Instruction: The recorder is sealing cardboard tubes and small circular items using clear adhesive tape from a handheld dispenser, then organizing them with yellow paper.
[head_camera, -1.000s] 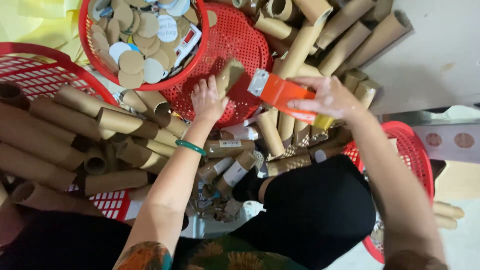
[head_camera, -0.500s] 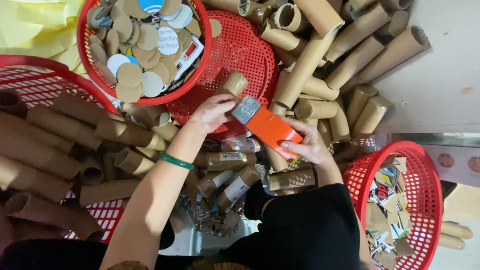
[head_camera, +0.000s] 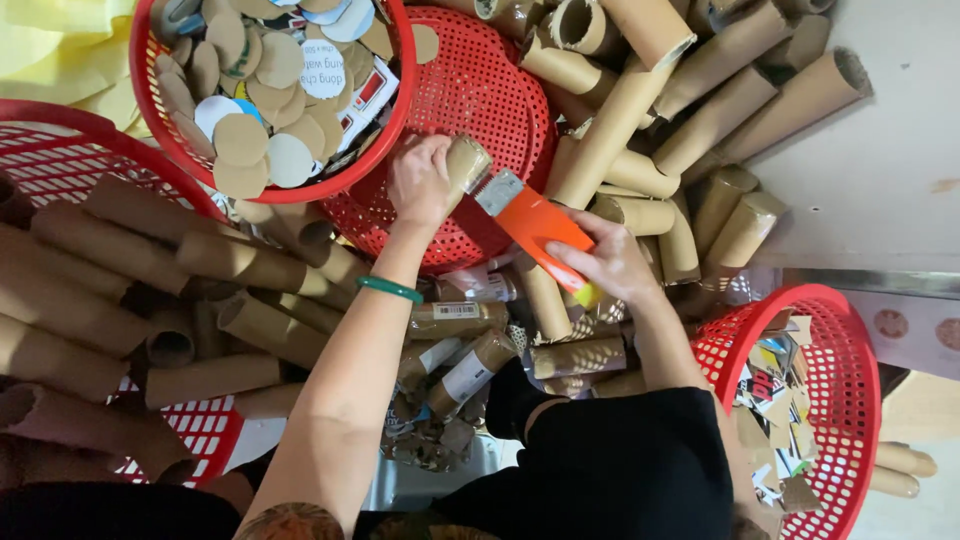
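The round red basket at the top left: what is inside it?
The red basket holds flat cardboard discs, brown, white and blue. Whatever lies beneath them is covered.

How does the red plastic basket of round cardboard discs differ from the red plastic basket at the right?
The red plastic basket of round cardboard discs holds flat circles; the red plastic basket at the right holds jagged printed scraps. The first sits atop another basket; the second stands apart. Both are red mesh.
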